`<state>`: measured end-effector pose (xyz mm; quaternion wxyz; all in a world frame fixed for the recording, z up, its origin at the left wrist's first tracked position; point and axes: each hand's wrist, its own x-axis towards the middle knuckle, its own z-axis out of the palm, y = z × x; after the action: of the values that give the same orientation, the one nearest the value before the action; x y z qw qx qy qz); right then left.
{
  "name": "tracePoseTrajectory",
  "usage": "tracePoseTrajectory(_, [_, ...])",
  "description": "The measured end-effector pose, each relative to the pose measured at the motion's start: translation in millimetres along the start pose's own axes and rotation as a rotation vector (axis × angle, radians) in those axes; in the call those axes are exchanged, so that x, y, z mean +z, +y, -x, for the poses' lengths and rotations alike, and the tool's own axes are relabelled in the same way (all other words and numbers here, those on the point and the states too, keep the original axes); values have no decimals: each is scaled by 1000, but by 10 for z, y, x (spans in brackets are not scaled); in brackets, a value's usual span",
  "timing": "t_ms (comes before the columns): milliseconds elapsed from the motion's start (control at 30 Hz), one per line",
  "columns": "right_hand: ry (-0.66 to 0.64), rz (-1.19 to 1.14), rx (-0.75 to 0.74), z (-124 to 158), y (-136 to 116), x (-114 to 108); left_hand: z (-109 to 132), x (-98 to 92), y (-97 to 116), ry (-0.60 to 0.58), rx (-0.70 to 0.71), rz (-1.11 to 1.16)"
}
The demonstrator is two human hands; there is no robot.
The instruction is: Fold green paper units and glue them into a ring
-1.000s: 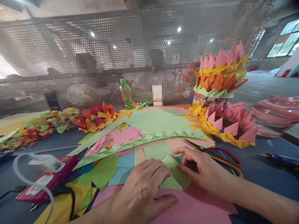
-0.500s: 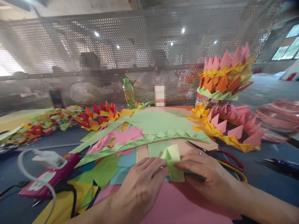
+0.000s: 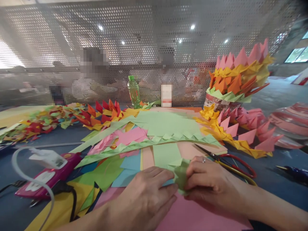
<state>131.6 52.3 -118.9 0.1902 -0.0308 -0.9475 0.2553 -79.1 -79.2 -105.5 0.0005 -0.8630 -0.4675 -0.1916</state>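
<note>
My left hand (image 3: 146, 195) and my right hand (image 3: 211, 184) meet at the near middle of the table, both pinched on a small folded light-green paper piece (image 3: 180, 175). It lies low over a large pink sheet (image 3: 192, 218). A ring shows on my right hand. Just beyond the fingers lies a flat green sheet (image 3: 166, 154), and behind it a long strip of joined green paper points (image 3: 149, 144). Red-handled scissors (image 3: 231, 160) rest to the right of my right hand.
A pink device with a white cable (image 3: 45, 179) lies at the left. Strips of red, orange and yellow paper points (image 3: 101, 117) run at the back left. A tall layered paper crown (image 3: 238, 77) stands at the right. A green bottle (image 3: 133, 91) stands before a perforated screen, with people behind it.
The green paper piece, lifted and half open half a second ago, is now pressed down smaller between both hands. The view has shifted slightly.
</note>
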Motion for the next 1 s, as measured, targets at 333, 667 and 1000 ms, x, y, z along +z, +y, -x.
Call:
tracePoseTrajectory(333, [85,-35,350,-22,-64,104,18,42,-24,27,75,-20])
tracePoseTrajectory(667, [61,169,374,-63,-89,175,25,22,-36,78,62,-16])
tracePoseTrajectory(1000, [38,209,389,-93,-127,177,26,33,-84,135,83,3])
